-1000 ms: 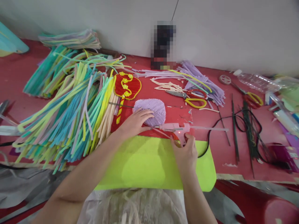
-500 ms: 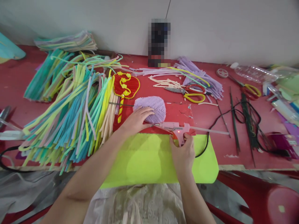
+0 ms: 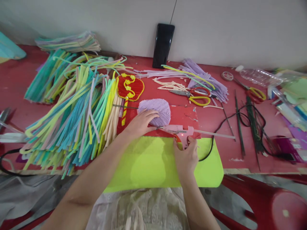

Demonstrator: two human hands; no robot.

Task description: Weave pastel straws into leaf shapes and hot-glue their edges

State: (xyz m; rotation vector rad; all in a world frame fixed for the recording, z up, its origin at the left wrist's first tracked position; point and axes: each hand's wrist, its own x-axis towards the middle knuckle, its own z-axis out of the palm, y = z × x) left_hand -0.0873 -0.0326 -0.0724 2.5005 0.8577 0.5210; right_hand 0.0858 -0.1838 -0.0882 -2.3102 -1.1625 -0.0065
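A lilac oval fan piece point(image 3: 164, 111) made of rows of pipe cleaners lies on the red table, dark wire stems point(image 3: 124, 106) sticking out to its left. My left hand point(image 3: 144, 121) holds it, fingers laid over its lower left part and thumb by its lower edge. In my right hand point(image 3: 187, 156) is a pink hot glue gun point(image 3: 183, 131) with its light glowing and a clear glue stick out of its back. Its nozzle points left, right by my left thumb and the fan's lower edge. Whether glue comes out cannot be seen.
A finished red fan with yellow flowers point(image 3: 134, 90) lies behind. Bundled pipe cleaners point(image 3: 79, 118) fill the left. Scissors point(image 3: 199, 100), lilac pipe cleaners point(image 3: 206, 80) and a phone point(image 3: 163, 46) are at the back. A black cord point(image 3: 212, 145) crosses the lime-green sheet point(image 3: 153, 172).
Both hands, the lilac fan piece and the glue gun keep almost the same places. The view has shifted very slightly.
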